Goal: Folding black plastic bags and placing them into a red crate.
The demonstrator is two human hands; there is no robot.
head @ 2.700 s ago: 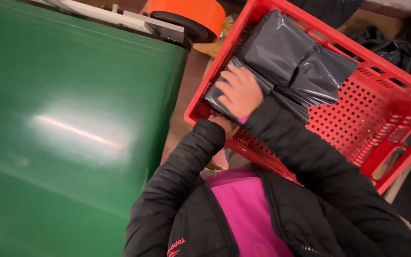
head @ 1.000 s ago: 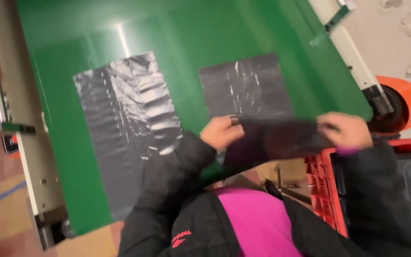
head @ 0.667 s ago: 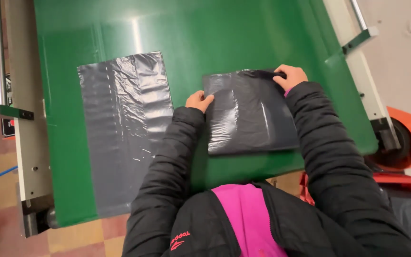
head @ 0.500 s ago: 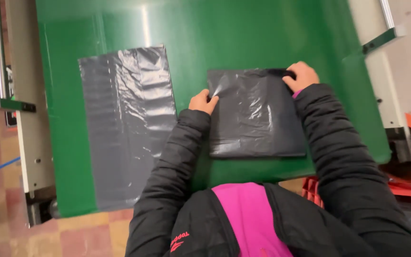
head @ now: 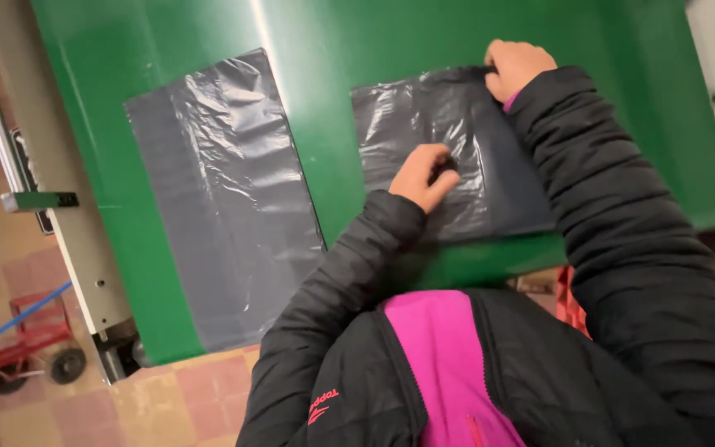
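A dark grey plastic bag (head: 424, 116) lies flat on the green conveyor belt (head: 357, 41). My left hand (head: 424, 175) rests on the middle of this bag, its fingers curled and pinching the film. My right hand (head: 516, 68) grips the bag's far right corner. A second, larger grey plastic bag (head: 225, 190) lies flat on the belt to the left, untouched. My black jacket sleeves cover the near right part of the smaller bag.
A grey metal side rail (head: 51, 199) runs along the belt's left edge. A red hand truck with wheels (head: 26, 348) stands on the tiled floor at lower left. A bit of a red crate (head: 568, 294) shows under my right arm.
The bag taken from the red crate now lies flat on the belt. My left hand has shifted from its left edge onto its middle, while my right hand stays at the far corner.
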